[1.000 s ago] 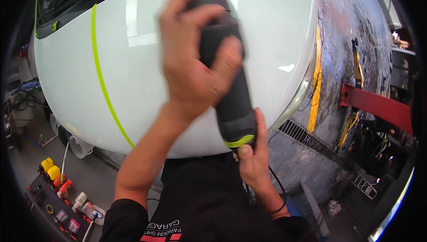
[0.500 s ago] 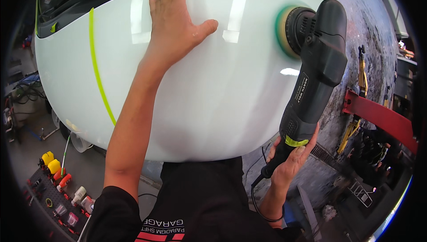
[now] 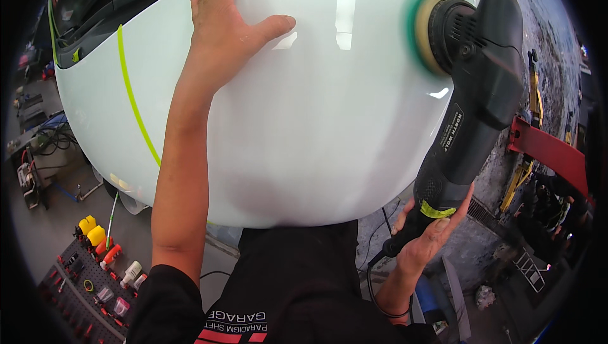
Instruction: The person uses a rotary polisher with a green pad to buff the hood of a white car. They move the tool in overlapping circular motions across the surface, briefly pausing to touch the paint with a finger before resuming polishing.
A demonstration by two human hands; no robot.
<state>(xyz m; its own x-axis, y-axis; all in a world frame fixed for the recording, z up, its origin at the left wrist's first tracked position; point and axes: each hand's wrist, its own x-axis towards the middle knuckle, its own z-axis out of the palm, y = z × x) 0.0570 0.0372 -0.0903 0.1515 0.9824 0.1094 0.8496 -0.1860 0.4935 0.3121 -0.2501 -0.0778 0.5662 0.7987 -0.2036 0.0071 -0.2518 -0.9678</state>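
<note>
pad (image 3: 425,31) best laid flat on white panel (image 3: 304,135) and pressed lightly; blur at pad rim suggests spin, so tilted edge is best not dug into paint. pad seen tilted near panel's right edge; contact cannot be told. polisher (image 3: 472,113) held slantwise at panel's right side. rear grip clamped low by right hand's (image 3: 425,243) fingers, wrist bent. left arm stretched forward over panel, left hand (image 3: 218,34) palm down, empty, thumb spread from fingers.
</note>
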